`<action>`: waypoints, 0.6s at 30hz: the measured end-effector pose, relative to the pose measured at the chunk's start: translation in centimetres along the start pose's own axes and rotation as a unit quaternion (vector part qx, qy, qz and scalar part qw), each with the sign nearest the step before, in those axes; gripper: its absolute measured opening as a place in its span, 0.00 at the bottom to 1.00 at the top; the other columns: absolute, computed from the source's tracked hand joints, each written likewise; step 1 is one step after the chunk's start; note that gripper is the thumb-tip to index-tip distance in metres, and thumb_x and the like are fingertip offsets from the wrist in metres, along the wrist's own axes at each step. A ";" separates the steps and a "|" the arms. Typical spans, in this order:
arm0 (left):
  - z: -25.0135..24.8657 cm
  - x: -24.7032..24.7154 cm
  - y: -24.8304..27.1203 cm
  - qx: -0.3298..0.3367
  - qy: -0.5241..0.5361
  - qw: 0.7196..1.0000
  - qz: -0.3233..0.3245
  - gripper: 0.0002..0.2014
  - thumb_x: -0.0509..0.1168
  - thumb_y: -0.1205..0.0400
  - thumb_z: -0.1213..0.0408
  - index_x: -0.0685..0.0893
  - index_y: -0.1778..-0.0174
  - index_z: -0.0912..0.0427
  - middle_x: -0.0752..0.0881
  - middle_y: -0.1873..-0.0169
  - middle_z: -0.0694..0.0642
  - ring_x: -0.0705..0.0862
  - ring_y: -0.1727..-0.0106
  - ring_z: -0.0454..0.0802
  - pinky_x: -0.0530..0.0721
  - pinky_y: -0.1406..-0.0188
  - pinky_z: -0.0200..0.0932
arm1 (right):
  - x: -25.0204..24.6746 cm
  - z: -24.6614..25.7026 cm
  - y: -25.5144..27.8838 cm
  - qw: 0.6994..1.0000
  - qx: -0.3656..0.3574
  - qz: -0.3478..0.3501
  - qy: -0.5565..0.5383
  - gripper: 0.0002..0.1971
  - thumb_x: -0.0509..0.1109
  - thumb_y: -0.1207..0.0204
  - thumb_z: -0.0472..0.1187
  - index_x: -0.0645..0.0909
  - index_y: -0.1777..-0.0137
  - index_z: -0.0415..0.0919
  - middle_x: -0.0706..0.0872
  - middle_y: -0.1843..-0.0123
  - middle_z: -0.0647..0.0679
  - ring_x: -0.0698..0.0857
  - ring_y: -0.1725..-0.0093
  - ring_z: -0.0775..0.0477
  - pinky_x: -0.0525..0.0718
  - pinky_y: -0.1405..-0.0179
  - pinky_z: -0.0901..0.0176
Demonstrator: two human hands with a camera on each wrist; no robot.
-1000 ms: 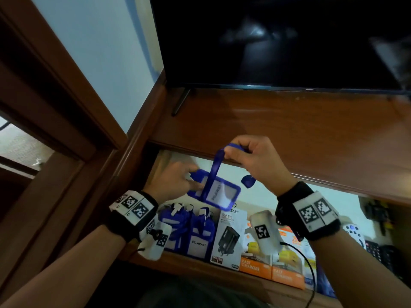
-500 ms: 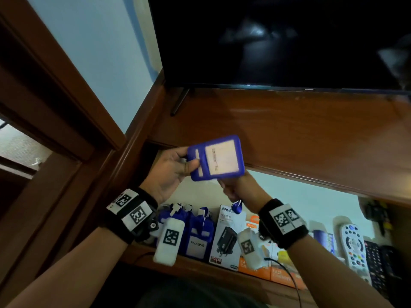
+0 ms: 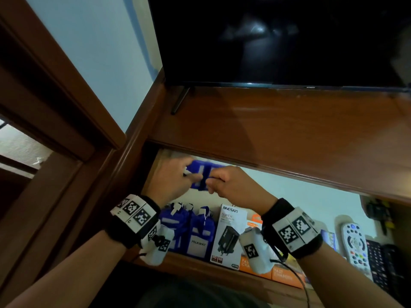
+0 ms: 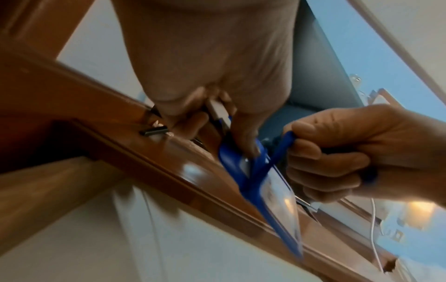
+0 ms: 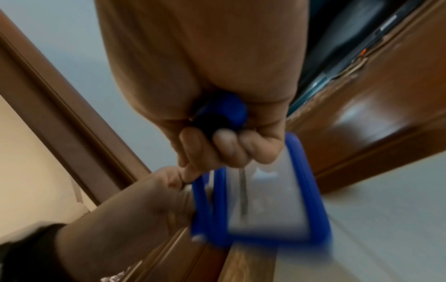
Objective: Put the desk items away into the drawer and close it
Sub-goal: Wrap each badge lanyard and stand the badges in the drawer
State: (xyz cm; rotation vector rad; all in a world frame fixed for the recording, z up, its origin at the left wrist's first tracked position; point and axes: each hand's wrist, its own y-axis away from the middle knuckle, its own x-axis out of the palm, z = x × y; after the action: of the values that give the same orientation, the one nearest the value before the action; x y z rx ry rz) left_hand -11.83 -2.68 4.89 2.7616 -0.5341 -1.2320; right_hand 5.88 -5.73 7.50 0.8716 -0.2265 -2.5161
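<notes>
Hands meet over the open drawer near its back left corner: the left hand pinches the blue badge holder by its clip end, the right hand fists around its blue strap, above boxed chargers along the front edge.

Dim room, soft light, much blur near my hands.

From the head camera the picture is dark at the top, where the black screen shows only a faint pale reflection, and the desk top carries a weak sheen. Straight edges bend toward the borders. In both wrist pictures the blue card holder is smeared by motion, mostly at its lower edge, and small glare spots sit on the wood at the right.
</notes>
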 end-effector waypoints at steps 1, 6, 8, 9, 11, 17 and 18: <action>-0.3 -0.2 0.2 0.016 -0.026 0.999 0.044 0.05 0.71 0.23 0.59 0.82 0.60 0.51 0.83 0.64 0.47 0.81 0.60 0.45 0.77 0.58 0.43 | -0.2 -0.2 -0.1 1.000 -0.003 -0.001 0.016 0.14 0.64 0.17 0.41 0.82 0.65 0.42 0.81 0.71 0.53 0.74 0.77 0.61 0.66 0.75 0.71; -0.7 -1.4 1.0 0.049 -0.045 0.973 0.220 0.08 0.72 0.26 0.67 0.84 0.63 0.47 0.85 0.61 0.47 0.83 0.56 0.45 0.82 0.54 0.48 | -0.8 -1.3 -0.6 1.000 0.001 0.023 -0.015 0.18 0.67 0.19 0.43 0.79 0.72 0.44 0.75 0.79 0.55 0.71 0.80 0.60 0.68 0.76 0.72; -0.5 -2.0 1.3 0.050 0.014 0.969 0.240 0.12 0.73 0.26 0.70 0.84 0.65 0.45 0.86 0.62 0.48 0.85 0.57 0.46 0.85 0.53 0.52 | -0.5 -1.8 -0.6 0.996 -0.004 0.028 -0.084 0.19 0.67 0.19 0.41 0.78 0.73 0.43 0.73 0.82 0.57 0.68 0.81 0.60 0.67 0.77 0.72; -0.4 -2.3 1.5 0.050 0.048 0.969 0.237 0.14 0.73 0.26 0.70 0.84 0.65 0.43 0.87 0.62 0.47 0.86 0.56 0.47 0.85 0.51 0.53 | -0.2 -2.0 -0.5 0.990 -0.003 0.035 -0.139 0.19 0.66 0.18 0.40 0.77 0.73 0.43 0.71 0.82 0.56 0.67 0.80 0.59 0.66 0.77 0.70; -0.1 -2.6 1.9 0.052 0.122 0.967 0.217 0.15 0.73 0.25 0.70 0.85 0.65 0.40 0.88 0.62 0.46 0.86 0.55 0.48 0.84 0.49 0.54 | 0.7 -2.6 -0.3 0.967 -0.009 0.040 -0.251 0.18 0.65 0.18 0.40 0.77 0.72 0.43 0.71 0.78 0.52 0.65 0.78 0.53 0.64 0.76 0.65; 0.3 -1.2 3.0 -0.007 0.298 0.951 0.085 0.12 0.70 0.31 0.62 0.89 0.53 0.45 0.87 0.51 0.62 0.83 0.47 0.61 0.82 0.42 0.59 | 2.7 -2.4 -0.5 0.924 -0.018 0.000 -0.382 0.10 0.68 0.27 0.32 0.82 0.70 0.38 0.81 0.76 0.52 0.79 0.77 0.58 0.75 0.76 0.70; 0.3 -0.9 3.1 -0.014 0.318 0.946 0.063 0.13 0.70 0.30 0.63 0.90 0.52 0.47 0.86 0.49 0.65 0.82 0.47 0.64 0.81 0.41 0.62 | 2.9 -2.5 -0.6 0.921 -0.004 -0.008 -0.389 0.12 0.68 0.26 0.31 0.79 0.71 0.39 0.80 0.78 0.52 0.79 0.79 0.59 0.75 0.77 0.70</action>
State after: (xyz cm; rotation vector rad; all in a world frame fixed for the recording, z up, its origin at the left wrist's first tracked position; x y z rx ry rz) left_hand -13.49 -5.28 5.95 2.8134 -0.5941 -0.2740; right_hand 5.27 -6.60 3.78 -0.1817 -0.4546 -2.7437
